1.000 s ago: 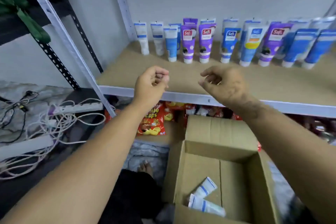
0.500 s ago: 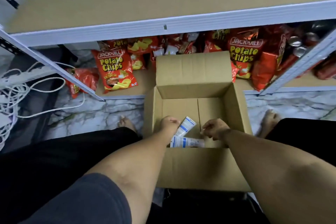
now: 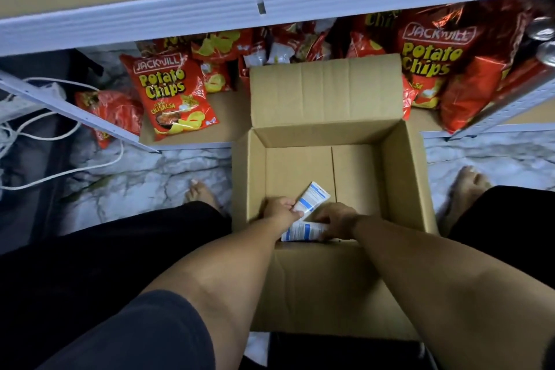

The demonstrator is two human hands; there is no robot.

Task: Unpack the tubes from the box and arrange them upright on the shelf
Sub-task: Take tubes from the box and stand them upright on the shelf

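Two white-and-blue tubes lie at the near end of the open cardboard box (image 3: 399, 171). The upper tube (image 3: 312, 196) points its flat crimped end away from you, toward the shelf. The lower tube (image 3: 301, 232) lies flat on the box floor, just below the first.

Your left hand (image 3: 280, 209) grips the upper tube, with the fingers curled round its near end. Your right hand (image 3: 336, 219) rests over the lower tube with the fingers bent around it. The two hands sit close together, nearly touching, inside the box.

The box stands on the marble-patterned floor (image 3: 150, 177) between your bare feet, with its far flap upright against the lower shelf. The upper shelf (image 3: 180, 15) crosses the top of the view; only its board and white front rail show. Red potato chip bags (image 3: 174, 93) fill the lower shelf behind the box. White cables (image 3: 45, 135) lie on the floor at the left.
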